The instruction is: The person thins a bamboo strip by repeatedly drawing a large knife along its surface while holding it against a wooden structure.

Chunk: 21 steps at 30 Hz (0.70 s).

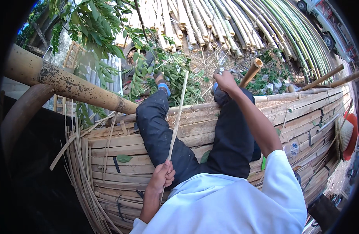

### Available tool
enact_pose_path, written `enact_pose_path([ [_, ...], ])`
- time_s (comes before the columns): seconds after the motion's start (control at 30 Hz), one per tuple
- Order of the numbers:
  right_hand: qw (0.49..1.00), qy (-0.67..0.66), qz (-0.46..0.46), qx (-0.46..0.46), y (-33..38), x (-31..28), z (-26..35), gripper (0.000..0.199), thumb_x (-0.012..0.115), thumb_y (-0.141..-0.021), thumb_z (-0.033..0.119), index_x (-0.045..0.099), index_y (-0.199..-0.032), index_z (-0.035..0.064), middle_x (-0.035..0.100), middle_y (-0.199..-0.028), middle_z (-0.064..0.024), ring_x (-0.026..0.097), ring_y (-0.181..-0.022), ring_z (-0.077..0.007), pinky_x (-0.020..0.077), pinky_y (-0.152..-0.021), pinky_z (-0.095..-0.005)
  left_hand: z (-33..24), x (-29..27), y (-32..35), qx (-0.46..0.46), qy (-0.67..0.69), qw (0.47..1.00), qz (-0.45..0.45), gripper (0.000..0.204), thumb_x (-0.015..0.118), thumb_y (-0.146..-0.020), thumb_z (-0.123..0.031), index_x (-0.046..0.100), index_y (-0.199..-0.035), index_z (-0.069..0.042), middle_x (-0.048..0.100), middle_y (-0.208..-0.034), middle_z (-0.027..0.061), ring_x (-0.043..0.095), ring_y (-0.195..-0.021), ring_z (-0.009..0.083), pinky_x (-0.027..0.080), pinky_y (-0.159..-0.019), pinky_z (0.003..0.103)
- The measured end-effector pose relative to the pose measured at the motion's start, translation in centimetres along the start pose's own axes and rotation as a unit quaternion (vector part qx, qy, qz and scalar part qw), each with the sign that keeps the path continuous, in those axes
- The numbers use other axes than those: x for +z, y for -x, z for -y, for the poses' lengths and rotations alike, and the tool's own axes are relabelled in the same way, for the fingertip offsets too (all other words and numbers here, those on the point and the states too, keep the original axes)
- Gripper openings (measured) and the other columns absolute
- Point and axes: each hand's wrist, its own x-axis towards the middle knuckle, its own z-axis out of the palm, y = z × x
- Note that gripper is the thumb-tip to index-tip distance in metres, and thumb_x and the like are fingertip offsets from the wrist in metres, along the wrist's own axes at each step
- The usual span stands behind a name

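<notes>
Near my left thigh, my left hand (162, 175) is closed around a long, thin bamboo strip (177, 124). Its pale upper end rises past my knees, and its lower end runs down beside my forearm. My right arm reaches out over my right knee, where my right hand (227, 81) is closed in a fist. A small greyish bit shows at its fingers, too unclear to name. The strip and my right hand are apart. I sit on a platform of bamboo slats (121, 151), legs bent over its far edge.
Many thin bamboo strips (82, 183) hang in a bundle at the left. A thick bamboo pole (85, 84) crosses the upper left, beside leafy branches (93, 23). One cut bamboo stump (251, 72) juts up past my right knee. Long bamboo poles (242, 23) lie beyond. A woven hat (345, 134) rests at right.
</notes>
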Motion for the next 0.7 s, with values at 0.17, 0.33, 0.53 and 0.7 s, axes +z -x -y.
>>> enact_pose_path([
  [0.17,0.989,-0.136,0.049,0.024,1.9,0.1,-0.2,0.029,0.057,-0.08,0.026,0.057,-0.073,-0.0026,0.054,-0.054,-0.012,0.055,-0.048,-0.0215,0.0452,-0.052,-0.0365,-0.1,-0.2,-1.1,0.103,-0.05,0.985,-0.127,0.039,0.04,-0.099,-0.046,0.039,-0.077,-0.014,0.029,-0.055,-0.0061,0.024,-0.04,0.0021,0.017,-0.035,0.019],
  [0.33,0.963,0.131,0.055,-0.23,8.5,1.4,1.7,0.027,0.062,-0.078,0.028,0.06,-0.081,0.0019,0.06,-0.064,-0.0188,0.06,-0.064,-0.04,0.0477,-0.063,-0.048,-1.5,0.5,-3.1,0.11,-0.129,0.968,-0.185,0.04,0.041,-0.098,-0.047,0.041,-0.079,-0.012,0.034,-0.057,-0.0066,0.029,-0.042,0.0014,0.023,-0.037,0.018],
  [0.53,0.902,0.255,0.134,-0.32,12.4,2.7,4.0,0.024,0.063,-0.076,0.03,0.061,-0.079,0.0065,0.062,-0.065,-0.0164,0.063,-0.064,-0.0363,0.0507,-0.063,-0.0475,-0.9,2.7,-3.8,0.297,-0.487,0.771,-0.284,0.032,0.04,-0.101,-0.029,0.044,-0.086,-0.001,0.051,-0.059,0.0219,0.057,-0.057,0.0425,0.038,-0.049,0.046],
  [0.7,0.9,0.266,0.158,-0.307,12.8,2.5,4.8,0.022,0.063,-0.073,0.029,0.062,-0.077,0.0077,0.062,-0.065,-0.0171,0.063,-0.065,-0.0371,0.0511,-0.063,-0.0474,-0.2,4.1,-3.0,0.331,-0.474,0.764,-0.287,0.031,0.041,-0.101,-0.026,0.044,-0.083,0.0,0.046,-0.058,0.0213,0.052,-0.055,0.0433,0.034,-0.045,0.043],
])
